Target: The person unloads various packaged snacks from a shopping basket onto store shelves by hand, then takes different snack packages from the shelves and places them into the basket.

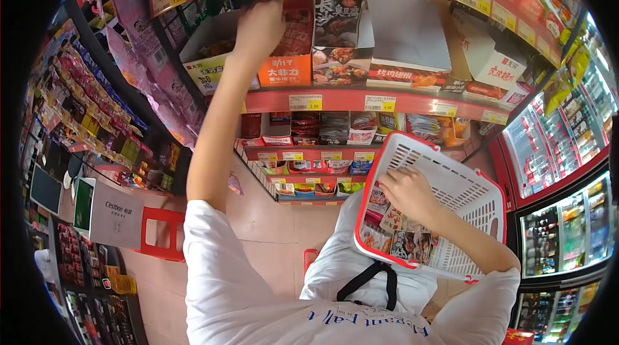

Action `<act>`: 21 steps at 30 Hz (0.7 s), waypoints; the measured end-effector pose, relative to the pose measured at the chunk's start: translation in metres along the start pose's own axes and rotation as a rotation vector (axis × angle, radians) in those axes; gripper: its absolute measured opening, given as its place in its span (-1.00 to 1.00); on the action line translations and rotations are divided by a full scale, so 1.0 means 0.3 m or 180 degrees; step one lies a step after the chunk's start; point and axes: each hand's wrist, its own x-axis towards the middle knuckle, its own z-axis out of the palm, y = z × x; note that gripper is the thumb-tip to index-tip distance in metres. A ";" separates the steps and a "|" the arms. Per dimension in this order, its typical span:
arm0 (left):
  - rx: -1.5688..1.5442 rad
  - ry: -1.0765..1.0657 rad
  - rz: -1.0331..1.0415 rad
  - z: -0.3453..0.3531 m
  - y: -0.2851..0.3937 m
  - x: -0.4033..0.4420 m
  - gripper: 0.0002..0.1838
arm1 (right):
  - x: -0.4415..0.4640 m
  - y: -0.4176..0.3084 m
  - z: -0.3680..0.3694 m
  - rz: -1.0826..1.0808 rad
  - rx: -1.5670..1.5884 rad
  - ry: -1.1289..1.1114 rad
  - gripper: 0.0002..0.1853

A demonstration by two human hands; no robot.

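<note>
My left hand [263, 22] is up at the shelf, over an orange-fronted display box [285, 69] of red snack packets [298, 22]. Its fingers curl in at the back of the box, and what they grip is hidden. To its left is a yellow-green display box [207, 73]; to its right stands a black box with food pictures [342, 35]. My right hand [409, 193] is inside a white shopping basket with a red rim [474, 180], its fingers bent together just above several snack packets [412, 246]. Whatever is under those fingertips cannot be made out.
Red shelf edges [316, 101] with price tags cross in front of me, with lower tiers of packets beneath. Drink coolers [561, 113] line the right. Hanging snack bags [138, 68] and a white carton [116, 214] beside a red plastic frame [164, 234] are at left.
</note>
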 end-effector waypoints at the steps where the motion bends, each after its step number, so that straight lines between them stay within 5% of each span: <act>1: -0.0011 -0.0011 0.0017 0.017 -0.038 0.013 -0.64 | 0.026 -0.004 -0.027 -0.0107 -0.0136 0.0155 -0.87; 4: -0.0049 -0.0219 0.0198 0.023 -0.083 0.026 -0.56 | 0.109 0.020 -0.115 -0.0178 -0.0436 0.0487 -0.80; 7: -0.0061 -0.0212 0.0785 0.036 -0.101 0.040 -0.54 | 0.236 0.120 -0.194 -0.0557 -0.0884 0.1589 -0.75; 11: 0.0100 -0.0781 0.0757 0.053 -0.080 0.040 -0.54 | 0.428 0.196 -0.359 -0.0886 -0.0532 0.2044 -0.73; 14: 0.0128 -0.0468 0.1232 0.134 -0.165 0.052 -0.49 | 0.521 0.235 -0.421 -0.1265 -0.0391 0.1792 -0.59; 15: 0.0278 -0.0506 0.1202 0.137 -0.169 0.049 -0.50 | 0.526 0.205 -0.442 -0.1660 -0.0506 0.2012 -0.73; 17: 0.0356 -0.0698 0.1133 0.103 -0.143 0.036 -0.49 | 0.547 0.225 -0.429 -0.0686 -0.0323 0.0702 -0.53; 21: 0.0148 -0.0884 0.1111 0.099 -0.147 0.044 -0.46 | 0.553 0.238 -0.335 -0.1124 -0.0713 0.0973 -0.67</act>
